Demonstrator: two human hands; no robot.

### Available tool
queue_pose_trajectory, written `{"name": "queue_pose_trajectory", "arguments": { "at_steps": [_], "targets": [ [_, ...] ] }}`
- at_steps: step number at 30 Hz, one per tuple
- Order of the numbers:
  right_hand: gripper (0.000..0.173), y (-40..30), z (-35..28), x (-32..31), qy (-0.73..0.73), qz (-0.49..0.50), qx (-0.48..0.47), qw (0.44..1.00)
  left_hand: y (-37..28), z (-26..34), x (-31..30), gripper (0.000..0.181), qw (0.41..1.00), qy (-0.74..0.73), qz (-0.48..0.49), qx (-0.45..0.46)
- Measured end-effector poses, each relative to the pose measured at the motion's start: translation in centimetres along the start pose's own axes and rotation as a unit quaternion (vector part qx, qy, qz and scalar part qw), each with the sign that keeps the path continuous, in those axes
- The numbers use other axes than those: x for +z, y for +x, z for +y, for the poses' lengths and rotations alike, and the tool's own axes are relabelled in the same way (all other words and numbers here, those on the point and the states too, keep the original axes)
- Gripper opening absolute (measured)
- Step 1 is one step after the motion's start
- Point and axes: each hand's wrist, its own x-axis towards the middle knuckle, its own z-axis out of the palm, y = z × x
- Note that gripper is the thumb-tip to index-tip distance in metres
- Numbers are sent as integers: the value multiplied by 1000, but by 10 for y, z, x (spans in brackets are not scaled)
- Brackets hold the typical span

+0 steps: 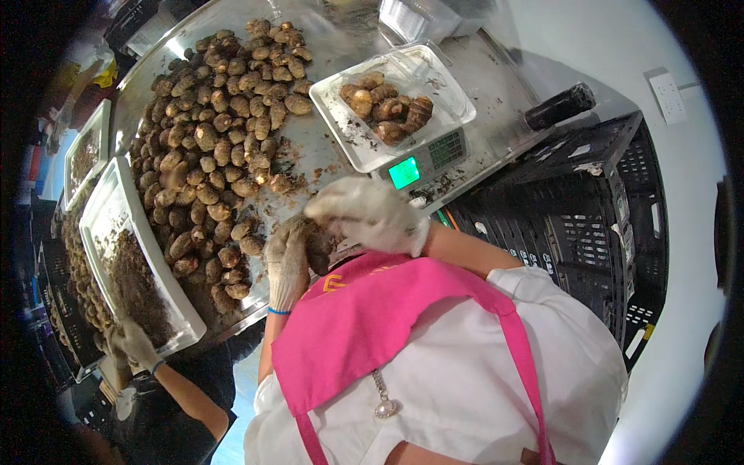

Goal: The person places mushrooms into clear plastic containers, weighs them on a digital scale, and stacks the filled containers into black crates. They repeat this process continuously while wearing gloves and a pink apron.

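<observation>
My left hand (288, 258), in a soiled knit glove with a blue band at the wrist, grips dark brown taro corms (319, 247) close to my pink apron (395, 314). My right hand (372, 215), also gloved and slightly blurred, curls over the same corms from the other side. Its palm side is hidden, so what it holds does not show. Beyond my hands lies a large heap of small taro corms (215, 139) on a metal table (308, 151). A digital scale (447, 148) with a lit green display carries a white tray (357, 154) holding several larger taro corms (389, 107).
Clear plastic containers (418, 20) stand behind the scale. A black roll (561, 106) lies at the table's right edge, above stacked black crates (558, 232). Leftward, a white tray (189, 328) holds dark soil, near a co-worker's gloved hand (133, 346).
</observation>
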Motion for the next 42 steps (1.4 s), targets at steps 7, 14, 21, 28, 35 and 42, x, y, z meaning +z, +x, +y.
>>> {"name": "queue_pose_trajectory", "arguments": {
  "at_steps": [7,14,21,28,35,42],
  "targets": [
    [29,22,59,-90,-215,237,80,944,-9,-25,-49,33,991,9,136,-4],
    [31,43,92,-129,-368,64,57,926,-19,-52,-91,28,959,100,258,55],
    [21,49,32,-76,32,184,53,981,-9,-48,-62,20,879,406,158,195],
    [12,31,26,-26,-63,107,-34,992,40,-53,-30,47,731,637,26,245],
    [39,-1,33,28,113,-42,99,988,13,3,-15,48,985,116,-115,62],
    [46,10,21,30,409,-9,185,893,5,11,-19,55,984,69,-153,58]
  ]
}}
